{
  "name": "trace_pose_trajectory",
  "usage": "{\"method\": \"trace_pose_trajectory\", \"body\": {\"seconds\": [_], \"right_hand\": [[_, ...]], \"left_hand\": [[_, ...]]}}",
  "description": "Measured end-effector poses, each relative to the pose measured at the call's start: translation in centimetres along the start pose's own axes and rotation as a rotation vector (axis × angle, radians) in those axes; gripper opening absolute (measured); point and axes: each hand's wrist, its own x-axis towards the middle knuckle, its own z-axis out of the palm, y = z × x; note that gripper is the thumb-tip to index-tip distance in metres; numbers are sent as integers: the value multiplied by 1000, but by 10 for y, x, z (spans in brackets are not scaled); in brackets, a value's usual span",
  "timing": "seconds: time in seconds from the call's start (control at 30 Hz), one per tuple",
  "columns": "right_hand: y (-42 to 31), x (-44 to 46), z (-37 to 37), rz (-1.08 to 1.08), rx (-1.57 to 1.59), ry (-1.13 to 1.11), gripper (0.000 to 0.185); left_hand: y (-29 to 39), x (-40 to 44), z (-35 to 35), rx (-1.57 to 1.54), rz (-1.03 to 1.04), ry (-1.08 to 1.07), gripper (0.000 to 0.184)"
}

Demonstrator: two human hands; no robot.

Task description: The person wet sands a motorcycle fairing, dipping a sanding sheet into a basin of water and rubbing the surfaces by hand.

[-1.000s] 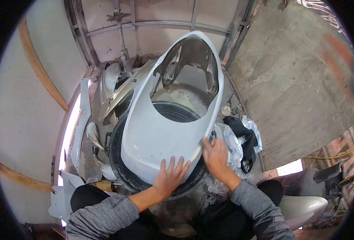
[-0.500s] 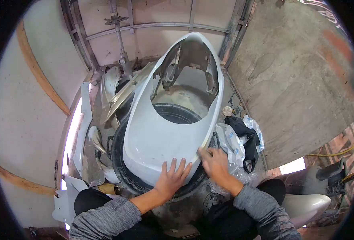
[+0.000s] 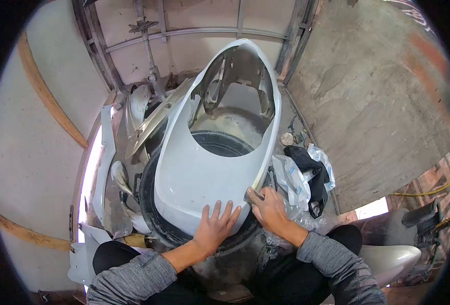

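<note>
A large pale grey body panel (image 3: 209, 175), looking like a scooter fairing with a big opening, rests tilted on a black tub (image 3: 147, 195). My left hand (image 3: 215, 226) lies on the panel's near lower end, fingers spread and nothing in them. At the panel's right edge, my right hand (image 3: 270, 211) is closed on a small dark folded piece, which looks like sandpaper (image 3: 258, 194). Its fingertips touch the edge, where a yellowish strip (image 3: 259, 179) shows. Most of the dark piece is hidden by the fingers.
Plastic bags and black cloth (image 3: 306, 173) lie right of the tub. More panels (image 3: 156, 119) lean at the back left, with smaller parts (image 3: 120, 175) below them. A concrete slab (image 3: 372, 112) bounds the right, and a glossy panel (image 3: 390, 262) sits by my right knee.
My right hand has slid slightly down and left along the panel edge, so the dark piece now shows. My left hand stays on the panel. The whole view has shifted slightly.
</note>
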Motion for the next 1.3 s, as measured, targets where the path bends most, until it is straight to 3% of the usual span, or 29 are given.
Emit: {"method": "trace_pose_trajectory", "body": {"seconds": [0.1,0.17,0.23,0.3,0.37,0.43,0.53,0.63,0.9,1.03,1.17,1.3], "right_hand": [[29,29,-7,122,-156,95,48],[29,22,-2,50,-218,173,49],[5,3,4,32,-44,14,46],[10,7,-3,-30,-31,16,46],[35,29,-8,119,-185,98,50],[32,21,-2,91,-218,145,50],[10,7,6,20,-69,25,48],[21,24,0,226,-207,194,48],[-44,-15,69,607,-71,259,52],[-21,12,57,663,110,356,50],[-54,-25,84,685,58,210,50],[-39,24,60,785,88,408,48]], "left_hand": [[2,1,2,-27,-2,-6,77],[3,-2,4,-37,-5,11,79],[0,-1,-1,-26,7,-14,80],[-3,2,-14,-27,17,-56,79],[0,0,-11,-41,27,-113,79],[1,0,2,-43,0,29,79],[0,-2,0,-56,6,6,78],[3,1,6,-46,-14,55,78],[3,3,-1,-12,-1,55,83],[4,5,-8,-42,26,-13,86],[3,4,-13,-6,68,-81,86],[4,3,-3,4,43,-12,87]]}}
